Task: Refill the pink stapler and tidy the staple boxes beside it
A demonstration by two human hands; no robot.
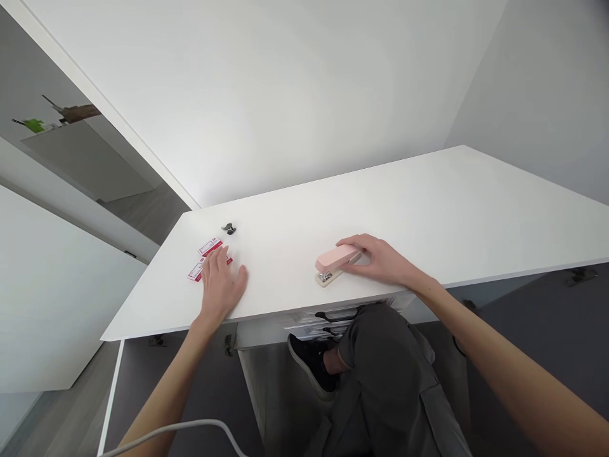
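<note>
A pink stapler [333, 258] with a cream base rests on the white tabletop, its nose pointing left toward me. My right hand [375, 259] grips its rear end, thumb on the near side and fingers over the far side. On the left, my left hand [219, 285] lies with fingers stretched out and thumb spread, its fingertips over small red-and-white boxes [210, 246]. The hand partly covers these boxes. Just beyond them sits a small black-and-silver staple remover [229, 228].
The white table [419, 203] stands against a pale wall [304, 95]. Below its front edge are drawers with black handles [333, 316] and my bent leg [390, 362]. A white cable [190, 423] crosses my left forearm. A mirror [85, 146] is at the left.
</note>
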